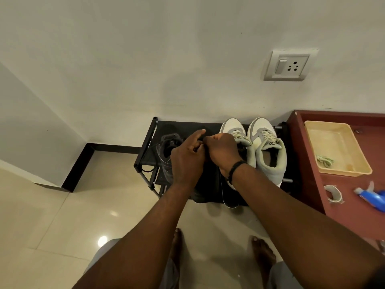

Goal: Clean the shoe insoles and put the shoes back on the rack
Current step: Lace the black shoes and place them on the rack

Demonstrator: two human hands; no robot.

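Note:
A black shoe rack stands against the wall. On its top shelf a dark shoe sits at the left and a pair of white and grey sneakers at the right. Between them lies a second dark shoe, mostly hidden under my hands. My left hand and my right hand meet over it, fingers curled and pinching something dark at its top, probably the tongue or lace. A dark insole with a pale edge sticks out below my right wrist.
A reddish-brown table stands right of the rack with a yellow tray holding a crumpled cloth, a tape roll and a blue spray bottle. A wall socket is above. My bare feet stand on glossy tiles.

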